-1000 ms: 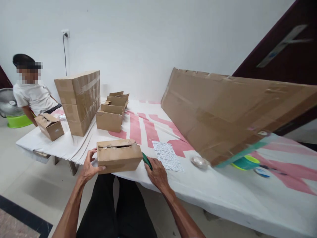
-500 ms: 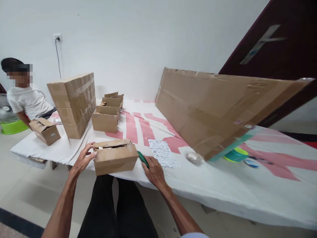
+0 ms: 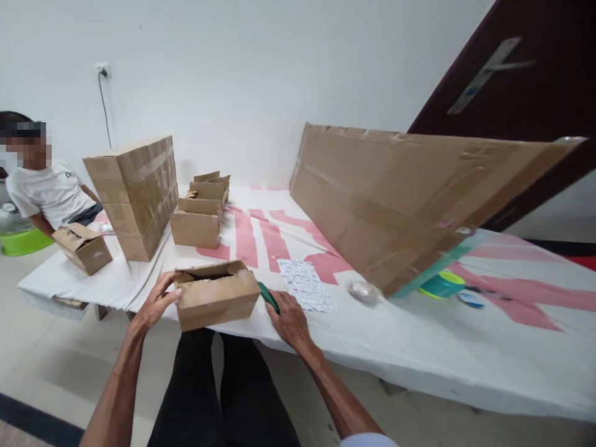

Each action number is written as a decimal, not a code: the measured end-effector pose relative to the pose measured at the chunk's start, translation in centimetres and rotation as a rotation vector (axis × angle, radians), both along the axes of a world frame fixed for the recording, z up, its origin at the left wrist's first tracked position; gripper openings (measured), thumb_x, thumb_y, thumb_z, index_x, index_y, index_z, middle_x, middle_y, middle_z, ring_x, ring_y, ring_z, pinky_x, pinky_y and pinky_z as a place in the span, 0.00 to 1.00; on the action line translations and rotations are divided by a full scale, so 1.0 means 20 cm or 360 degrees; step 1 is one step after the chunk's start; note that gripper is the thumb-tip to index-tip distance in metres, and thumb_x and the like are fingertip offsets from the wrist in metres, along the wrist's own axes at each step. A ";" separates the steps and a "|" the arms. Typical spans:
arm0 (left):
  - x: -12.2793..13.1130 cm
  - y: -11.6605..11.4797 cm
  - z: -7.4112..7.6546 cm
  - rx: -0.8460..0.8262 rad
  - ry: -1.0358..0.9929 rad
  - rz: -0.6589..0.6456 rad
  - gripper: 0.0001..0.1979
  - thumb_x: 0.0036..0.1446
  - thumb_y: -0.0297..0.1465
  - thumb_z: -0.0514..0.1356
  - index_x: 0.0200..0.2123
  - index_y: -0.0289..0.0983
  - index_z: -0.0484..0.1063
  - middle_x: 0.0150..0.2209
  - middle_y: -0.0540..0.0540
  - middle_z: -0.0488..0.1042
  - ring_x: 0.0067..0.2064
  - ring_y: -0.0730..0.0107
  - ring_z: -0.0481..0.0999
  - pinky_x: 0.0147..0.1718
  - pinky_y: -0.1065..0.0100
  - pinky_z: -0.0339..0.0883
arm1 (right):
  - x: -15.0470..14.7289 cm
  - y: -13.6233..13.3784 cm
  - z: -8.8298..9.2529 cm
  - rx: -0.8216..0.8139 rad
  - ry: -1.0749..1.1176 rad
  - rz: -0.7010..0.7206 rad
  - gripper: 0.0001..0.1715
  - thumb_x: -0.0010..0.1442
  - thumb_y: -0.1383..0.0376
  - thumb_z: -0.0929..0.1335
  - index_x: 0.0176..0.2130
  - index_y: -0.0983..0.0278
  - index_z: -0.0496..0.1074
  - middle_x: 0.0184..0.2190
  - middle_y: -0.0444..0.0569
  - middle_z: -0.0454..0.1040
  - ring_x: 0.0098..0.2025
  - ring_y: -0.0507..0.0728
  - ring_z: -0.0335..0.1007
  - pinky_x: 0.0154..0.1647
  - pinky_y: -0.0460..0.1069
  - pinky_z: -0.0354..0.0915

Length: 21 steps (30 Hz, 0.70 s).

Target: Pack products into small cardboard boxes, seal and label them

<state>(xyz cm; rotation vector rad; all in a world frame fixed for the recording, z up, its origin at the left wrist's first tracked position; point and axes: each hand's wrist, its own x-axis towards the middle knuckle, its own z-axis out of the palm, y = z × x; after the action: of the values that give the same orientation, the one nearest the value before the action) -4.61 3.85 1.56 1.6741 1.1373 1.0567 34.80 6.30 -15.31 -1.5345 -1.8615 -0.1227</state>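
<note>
White-clothed table, our left hand clasping small cardboard box at its end, our right hand beside it, closed on perhaps a green cutter

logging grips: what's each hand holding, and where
Left hand: small cardboard box, by its left end. Right hand: green tool, by its near end.

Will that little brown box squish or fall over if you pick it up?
It would probably squish a bit: the little brown box is thin cardboard with crumpled, loose top flaps. It looks light, since the left hand holds one end alone while the right hand holds a green tool. Low and wide, it seems unlikely to tip.
</note>
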 end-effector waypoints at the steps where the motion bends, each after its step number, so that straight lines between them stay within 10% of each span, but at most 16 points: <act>1: 0.00 0.00 0.00 -0.0035 -0.0037 0.0040 0.28 0.64 0.53 0.62 0.60 0.45 0.74 0.69 0.40 0.66 0.71 0.44 0.64 0.62 0.52 0.70 | 0.00 0.00 0.00 -0.0001 0.0002 0.0001 0.20 0.70 0.62 0.62 0.58 0.61 0.73 0.49 0.56 0.78 0.50 0.64 0.71 0.51 0.58 0.68; 15: 0.07 -0.03 0.04 0.0142 0.0050 0.0098 0.09 0.59 0.39 0.67 0.38 0.40 0.79 0.70 0.38 0.64 0.70 0.44 0.66 0.57 0.53 0.72 | 0.00 -0.01 0.01 0.0015 0.0034 0.0019 0.22 0.69 0.63 0.63 0.59 0.61 0.74 0.48 0.56 0.78 0.49 0.64 0.71 0.52 0.59 0.68; 21: 0.06 -0.05 0.07 0.0125 0.0147 0.0051 0.13 0.60 0.37 0.65 0.47 0.43 0.78 0.71 0.39 0.62 0.71 0.46 0.65 0.59 0.51 0.71 | -0.01 -0.01 0.02 0.0015 0.0058 0.0021 0.21 0.69 0.62 0.63 0.57 0.61 0.74 0.47 0.56 0.78 0.50 0.64 0.71 0.52 0.59 0.69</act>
<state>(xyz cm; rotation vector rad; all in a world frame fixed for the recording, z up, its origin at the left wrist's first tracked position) -3.31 2.95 2.91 1.7877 1.1989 1.0653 34.66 6.01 -15.00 -1.5083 -1.8395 -0.0971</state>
